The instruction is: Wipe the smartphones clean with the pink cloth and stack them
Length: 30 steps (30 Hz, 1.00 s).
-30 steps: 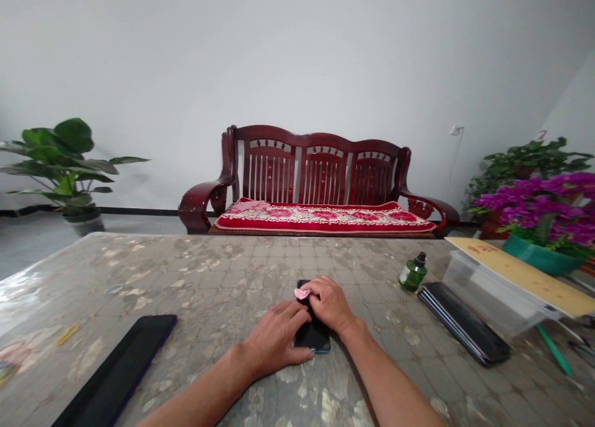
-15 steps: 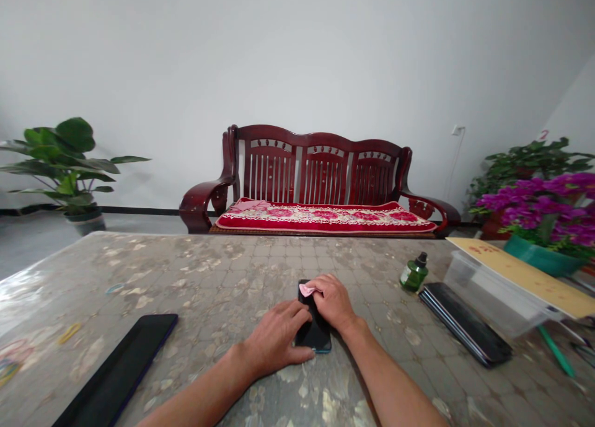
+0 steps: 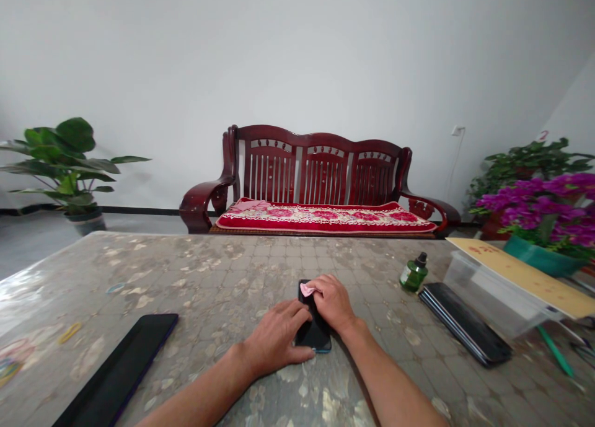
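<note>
A smartphone with a dark screen lies flat on the table in front of me. My left hand grips its left side, the thumb along the near edge and the fingertips over the screen. Pinched in the fingers of my right hand is a small pink cloth, pressed against the far part of the screen. The right fingertips are partly hidden under the hand.
A large dark tablet-like device lies at left, near rubber bands. At right are a green bottle, stacked phones, a clear plastic box, a green pen and purple flowers. A wooden bench stands beyond the table.
</note>
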### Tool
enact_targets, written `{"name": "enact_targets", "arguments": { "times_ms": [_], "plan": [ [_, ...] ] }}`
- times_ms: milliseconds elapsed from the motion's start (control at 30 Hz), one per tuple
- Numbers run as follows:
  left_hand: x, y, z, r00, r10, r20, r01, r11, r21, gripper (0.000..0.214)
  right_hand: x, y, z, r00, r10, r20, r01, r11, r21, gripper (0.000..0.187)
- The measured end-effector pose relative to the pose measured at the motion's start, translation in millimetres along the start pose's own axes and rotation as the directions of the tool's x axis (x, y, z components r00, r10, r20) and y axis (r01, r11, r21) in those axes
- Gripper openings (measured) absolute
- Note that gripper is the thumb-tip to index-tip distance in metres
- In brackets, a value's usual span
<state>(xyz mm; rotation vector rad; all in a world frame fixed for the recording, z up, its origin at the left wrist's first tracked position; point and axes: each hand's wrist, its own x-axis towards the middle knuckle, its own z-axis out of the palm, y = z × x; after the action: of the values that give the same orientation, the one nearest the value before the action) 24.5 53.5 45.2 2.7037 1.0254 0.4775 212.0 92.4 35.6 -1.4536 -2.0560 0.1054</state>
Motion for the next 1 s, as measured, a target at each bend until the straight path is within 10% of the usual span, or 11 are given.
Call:
{"name": "enact_targets", "arguments": {
  "times_ms": [767, 1000],
  "plan": [
    [0.5, -0.5, -0.8, 1.000, 0.004, 0.004, -0.004, 1.000, -0.023, 0.039, 1.6, 0.9, -3.0, 0.990, 0.138, -0.037, -0.141, 0.984, -0.110, 0.031],
    [1.5, 0.9, -3.0, 1.000, 0.002, -0.002, -0.002, 0.999, -0.038, 0.037, -3.9, -4.7, 0.0, 0.998, -0.050, 0.037, 0.050, 0.999, -0.014, 0.030]
  ]
}}
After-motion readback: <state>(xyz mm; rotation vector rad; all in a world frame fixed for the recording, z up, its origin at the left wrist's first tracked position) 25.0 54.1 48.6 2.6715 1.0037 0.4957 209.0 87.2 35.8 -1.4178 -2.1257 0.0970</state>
